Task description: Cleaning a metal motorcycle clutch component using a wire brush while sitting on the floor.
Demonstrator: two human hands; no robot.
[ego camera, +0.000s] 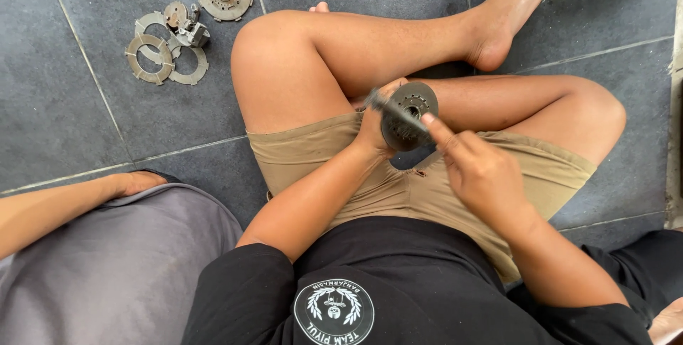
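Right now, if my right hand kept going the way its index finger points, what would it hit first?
Most likely the dark round metal disc held by your left hand; your right hand points up-left at it, though depth is unclear.

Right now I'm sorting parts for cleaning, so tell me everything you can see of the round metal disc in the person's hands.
The round metal disc is dark grey and dull, like worn steel, with a central hole and small holes around its face. It is held tilted above the lap, face toward the camera. The left hand grips its left edge; the right hand holds a thin, motion-blurred tool across its face. Its back is hidden.
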